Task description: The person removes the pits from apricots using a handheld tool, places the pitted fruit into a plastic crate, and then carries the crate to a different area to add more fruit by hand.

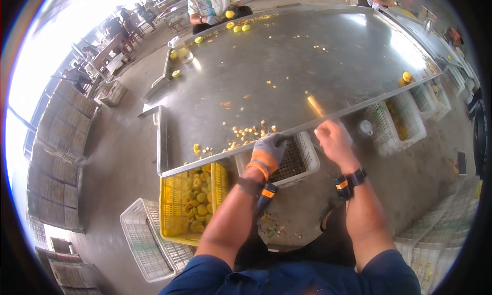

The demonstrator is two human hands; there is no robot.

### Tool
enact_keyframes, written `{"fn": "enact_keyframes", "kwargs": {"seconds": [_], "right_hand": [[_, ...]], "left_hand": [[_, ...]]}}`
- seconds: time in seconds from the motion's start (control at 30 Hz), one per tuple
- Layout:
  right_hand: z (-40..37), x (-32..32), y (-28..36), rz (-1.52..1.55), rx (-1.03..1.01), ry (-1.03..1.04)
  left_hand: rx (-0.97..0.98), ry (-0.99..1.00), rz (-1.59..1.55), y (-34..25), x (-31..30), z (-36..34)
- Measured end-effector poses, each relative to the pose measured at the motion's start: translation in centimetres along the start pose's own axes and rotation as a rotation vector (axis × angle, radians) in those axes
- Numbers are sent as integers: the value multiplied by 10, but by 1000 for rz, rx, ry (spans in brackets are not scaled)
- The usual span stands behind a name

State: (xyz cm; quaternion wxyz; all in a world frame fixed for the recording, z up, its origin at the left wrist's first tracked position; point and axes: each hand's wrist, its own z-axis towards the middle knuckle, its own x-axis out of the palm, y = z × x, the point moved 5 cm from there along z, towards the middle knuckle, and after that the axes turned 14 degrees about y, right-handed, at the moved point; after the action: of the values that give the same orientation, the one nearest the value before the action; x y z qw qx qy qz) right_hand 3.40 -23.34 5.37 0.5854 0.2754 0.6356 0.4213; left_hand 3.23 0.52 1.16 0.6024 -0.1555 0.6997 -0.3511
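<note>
The white basket [302, 163] was set just under the near edge of the steel worktop [287, 64], directly in front of the person. Its open top reached out past the rim, apparently so that whatever was pushed over the edge would drop into it. Small yellow pieces [247, 133] were scattered on the worktop just behind that edge, within easy reach.

The left hand [269, 149], covered by a grey and orange glove, was laid on the rim above the basket with its fingers curled downward. Whether anything was held under them could not be told. The bare right hand [332, 139] was placed at the same edge a little further along. Its fingers were bent but blurred, so its grip could not be made out either.

A yellowish stick-like object [315, 105] was left lying on the worktop just beyond the right hand. A yellow crate [174, 208] holding yellow fruit halves was positioned beside the basket, partly under the rim, likely for the same convenience. A white crate [143, 241] was lying on the floor next to it.

More white baskets [397, 123] were lined along the right side. Across the worktop another person [212, 5] was seated with yellow fruits [238, 27] near them, and a bottle [182, 50] was stood nearby.
</note>
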Motion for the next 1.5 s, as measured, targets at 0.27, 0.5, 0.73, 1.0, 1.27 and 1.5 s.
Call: {"fn": "enact_keyframes", "kwargs": {"seconds": [0.27,0.5,0.73,1.0,1.27,1.5], "right_hand": [[6,9,-44,354,120,40],[39,5,-78,452,162,-58],[-45,-43,-77,499,583,-256],[-390,-87,0,-218,1019,409],[-638,-50,-39,-59,1424,22],[-595,-121,18,-152,1300,72]], "left_hand": [[180,74,-187,-20,36,-17],[139,257,-410,-16,54,18],[64,594,-94,-25,99,0],[274,1164,815,8,-79,-40],[292,1190,938,-86,-95,63],[449,1180,885,-163,-47,138]]}}
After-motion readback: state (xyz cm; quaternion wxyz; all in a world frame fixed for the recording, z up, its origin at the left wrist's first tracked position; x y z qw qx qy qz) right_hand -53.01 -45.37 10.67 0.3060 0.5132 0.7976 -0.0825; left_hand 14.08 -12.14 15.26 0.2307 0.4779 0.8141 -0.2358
